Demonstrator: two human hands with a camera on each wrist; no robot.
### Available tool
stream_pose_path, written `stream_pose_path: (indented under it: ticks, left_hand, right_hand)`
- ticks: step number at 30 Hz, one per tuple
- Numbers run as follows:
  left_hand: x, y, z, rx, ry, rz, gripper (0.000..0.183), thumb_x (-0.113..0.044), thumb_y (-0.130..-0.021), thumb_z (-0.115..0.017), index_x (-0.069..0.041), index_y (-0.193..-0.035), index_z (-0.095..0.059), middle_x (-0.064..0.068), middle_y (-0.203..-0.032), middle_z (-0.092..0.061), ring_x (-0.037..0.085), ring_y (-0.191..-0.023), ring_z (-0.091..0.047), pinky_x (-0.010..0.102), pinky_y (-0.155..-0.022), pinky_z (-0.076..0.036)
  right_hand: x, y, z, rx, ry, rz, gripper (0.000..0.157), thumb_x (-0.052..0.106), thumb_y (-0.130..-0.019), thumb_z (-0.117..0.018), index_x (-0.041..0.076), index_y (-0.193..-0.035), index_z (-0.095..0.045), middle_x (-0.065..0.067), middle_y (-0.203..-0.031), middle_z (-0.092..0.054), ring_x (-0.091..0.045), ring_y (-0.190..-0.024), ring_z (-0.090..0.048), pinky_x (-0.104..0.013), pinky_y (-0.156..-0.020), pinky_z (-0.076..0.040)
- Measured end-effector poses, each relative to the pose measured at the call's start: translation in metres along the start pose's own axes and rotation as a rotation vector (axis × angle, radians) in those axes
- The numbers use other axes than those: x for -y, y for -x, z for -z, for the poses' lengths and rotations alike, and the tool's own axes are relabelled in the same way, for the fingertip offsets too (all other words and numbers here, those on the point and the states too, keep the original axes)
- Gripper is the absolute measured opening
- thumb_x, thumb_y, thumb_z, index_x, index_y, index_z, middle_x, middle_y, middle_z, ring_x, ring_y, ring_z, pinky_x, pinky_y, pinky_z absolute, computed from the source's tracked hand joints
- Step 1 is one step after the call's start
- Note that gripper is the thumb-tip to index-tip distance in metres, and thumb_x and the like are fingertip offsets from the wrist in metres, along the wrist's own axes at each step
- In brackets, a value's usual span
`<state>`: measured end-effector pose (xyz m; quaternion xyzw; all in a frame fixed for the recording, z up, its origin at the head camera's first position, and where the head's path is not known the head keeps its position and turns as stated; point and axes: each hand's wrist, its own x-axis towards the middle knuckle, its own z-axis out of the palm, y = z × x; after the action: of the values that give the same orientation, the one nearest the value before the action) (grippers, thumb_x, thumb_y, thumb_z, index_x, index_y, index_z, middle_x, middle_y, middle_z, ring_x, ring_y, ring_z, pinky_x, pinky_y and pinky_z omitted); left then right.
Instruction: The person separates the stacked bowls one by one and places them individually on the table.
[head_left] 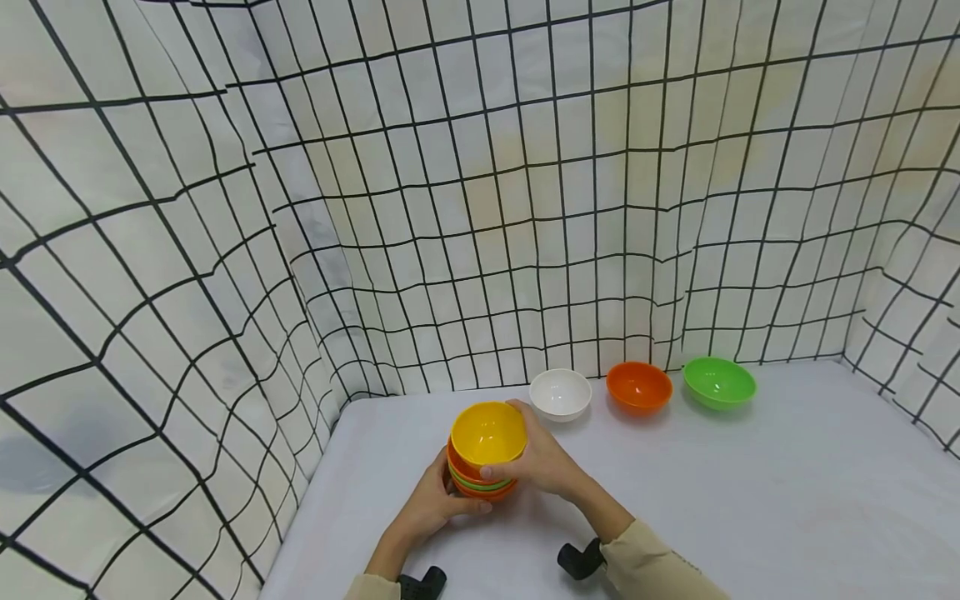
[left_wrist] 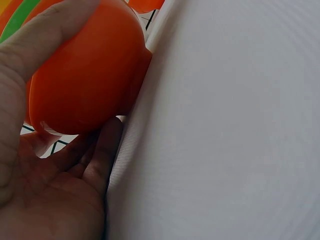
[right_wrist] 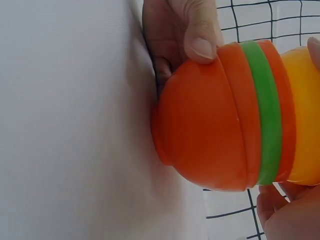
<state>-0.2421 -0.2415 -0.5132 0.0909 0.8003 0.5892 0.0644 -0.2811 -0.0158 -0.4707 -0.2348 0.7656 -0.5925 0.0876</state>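
Note:
A stack of nested bowls stands on the white table. Its lowest is an orange bowl point(right_wrist: 200, 130), with more orange and a green bowl point(right_wrist: 268, 115) above it. On top sits a yellow bowl point(head_left: 487, 429), tilted a little toward the head camera. My left hand point(head_left: 431, 504) holds the lower stack from the left, its thumb on the orange side and fingers low near the foot. My right hand point(head_left: 546, 460) grips the yellow bowl, thumb at the near side and fingers at the far right rim. The yellow bowl's base is hidden inside the stack.
A white bowl point(head_left: 560, 394), an orange bowl point(head_left: 639, 388) and a green bowl point(head_left: 718, 383) stand in a row along the back of the white table point(head_left: 720, 508). White walls with a black grid point(head_left: 487, 200) rise behind and at both sides.

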Motion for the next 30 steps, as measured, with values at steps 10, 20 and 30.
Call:
stream_pose_path:
  ticks: [10,20,30]
  left_hand:
    - [-0.001,0.000,0.000,0.008,0.003,-0.010,0.106,-0.021,-0.074,-0.094,-0.031,-0.158,-0.030,-0.004,-0.150,-0.052,0.021,-0.139,-0.052,0.044,-0.124,-0.038]
    - [-0.002,0.000,0.000,0.009,0.001,-0.005,0.107,-0.022,-0.073,-0.094,-0.028,-0.158,-0.029,-0.002,-0.153,-0.051,0.022,-0.141,-0.051,0.043,-0.124,-0.038]
    - [0.000,0.000,0.000,0.002,0.005,0.002,0.103,-0.023,-0.074,-0.094,-0.026,-0.157,-0.032,0.000,-0.152,-0.051,0.024,-0.139,-0.052,0.049,-0.124,-0.037]
  right_hand:
    - [0.011,0.002,0.013,-0.052,-0.022,-0.030,0.111,0.041,-0.072,-0.092,0.020,-0.157,-0.024,-0.005,-0.144,-0.052,-0.028,-0.123,-0.058,-0.050,-0.108,-0.054]
    - [0.019,0.002,0.026,-0.117,-0.013,-0.043,0.117,0.038,-0.071,-0.094,0.020,-0.160,-0.022,-0.008,-0.149,-0.049,-0.028,-0.123,-0.058,-0.049,-0.106,-0.055]
    - [0.025,0.004,0.043,-0.143,0.014,-0.034,0.115,0.034,-0.068,-0.096,0.025,-0.158,-0.026,-0.004,-0.148,-0.049,-0.028,-0.123,-0.057,-0.046,-0.103,-0.058]
